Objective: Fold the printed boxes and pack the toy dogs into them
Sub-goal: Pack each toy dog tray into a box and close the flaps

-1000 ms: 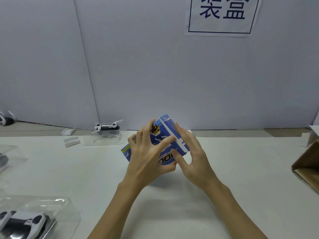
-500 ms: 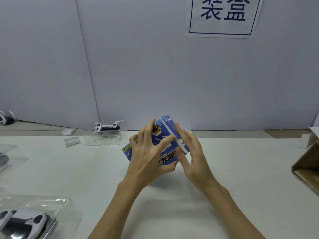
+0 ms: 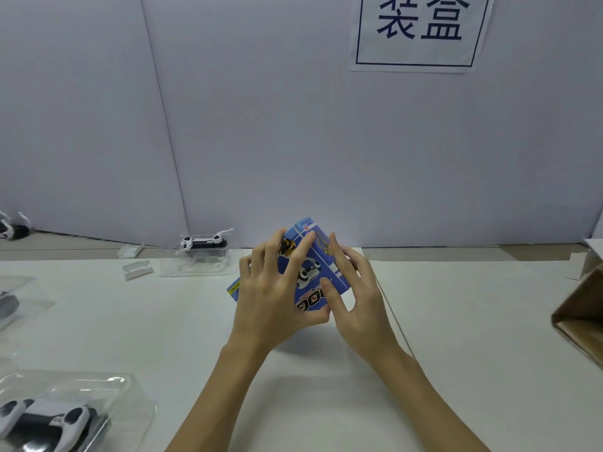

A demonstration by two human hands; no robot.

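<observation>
**Two hands on one box, contents unconfirmed**

Two packed toy dogs in clear trays sat left: one at the near corner, one further back. The left hand and right hand both gripped the printed box above the bench, fingers curled round it. An uneven squeeze could crease a panel. The box's underside and flaps were hidden.

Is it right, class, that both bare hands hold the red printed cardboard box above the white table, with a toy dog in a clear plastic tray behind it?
Not quite: the head view shows the printed cardboard box is blue, not red. Both the left hand and right hand hold it above the white table, with the toy dog in its clear plastic tray behind.
</observation>
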